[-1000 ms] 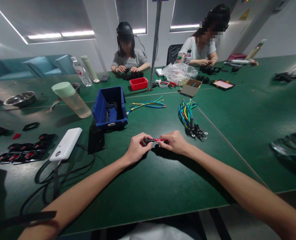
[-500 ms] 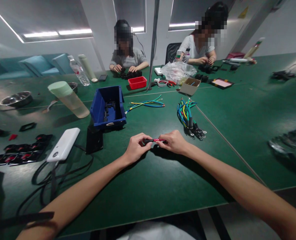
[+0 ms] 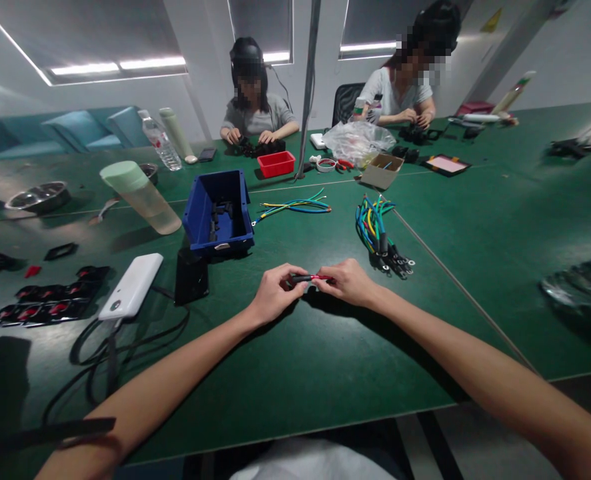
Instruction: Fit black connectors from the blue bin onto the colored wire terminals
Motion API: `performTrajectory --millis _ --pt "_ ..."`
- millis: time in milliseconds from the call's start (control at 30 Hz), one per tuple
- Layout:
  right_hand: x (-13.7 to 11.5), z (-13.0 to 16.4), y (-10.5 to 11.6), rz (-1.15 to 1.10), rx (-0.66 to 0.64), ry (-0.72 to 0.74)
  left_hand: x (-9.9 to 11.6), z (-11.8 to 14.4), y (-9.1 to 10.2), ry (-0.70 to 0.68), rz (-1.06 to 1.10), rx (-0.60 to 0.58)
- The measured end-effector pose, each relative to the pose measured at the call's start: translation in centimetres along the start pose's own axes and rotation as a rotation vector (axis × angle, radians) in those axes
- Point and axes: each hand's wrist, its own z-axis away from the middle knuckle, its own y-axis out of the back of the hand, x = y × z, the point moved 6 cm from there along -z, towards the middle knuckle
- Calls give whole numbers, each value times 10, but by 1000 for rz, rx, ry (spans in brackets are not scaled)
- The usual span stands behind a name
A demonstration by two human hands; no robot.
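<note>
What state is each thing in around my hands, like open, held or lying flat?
Black-and-red piece, held by both grips
Left grip, closed on its black part
Right grip, closed on its red part
Blue bin, open, black pieces inside
Wire bundle, gathered, lying down
Loose wires, lying spread
White device, lying flat, cable attached
Green-lidded bottle, lid on, partly filled
Cardboard box, open
Red tray, open-topped

Left hand (image 3: 278, 295) and right hand (image 3: 349, 283) observed bare; forearms likewise uncovered. Pale, whitish garment (image 3: 310, 461) partly seen at lower edge. Flat black strap (image 3: 50, 434) noted across left forearm (image 3: 190, 363); attachment not determined.
</note>
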Motion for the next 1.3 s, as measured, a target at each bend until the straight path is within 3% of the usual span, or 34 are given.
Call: performTrajectory --millis 400,1300 --pt "4 1 5 33 61 -17 -4 -1 3 34 31 22" --pt "5 1 -4 33 -59 1 -7 0 -1 48 40 -51"
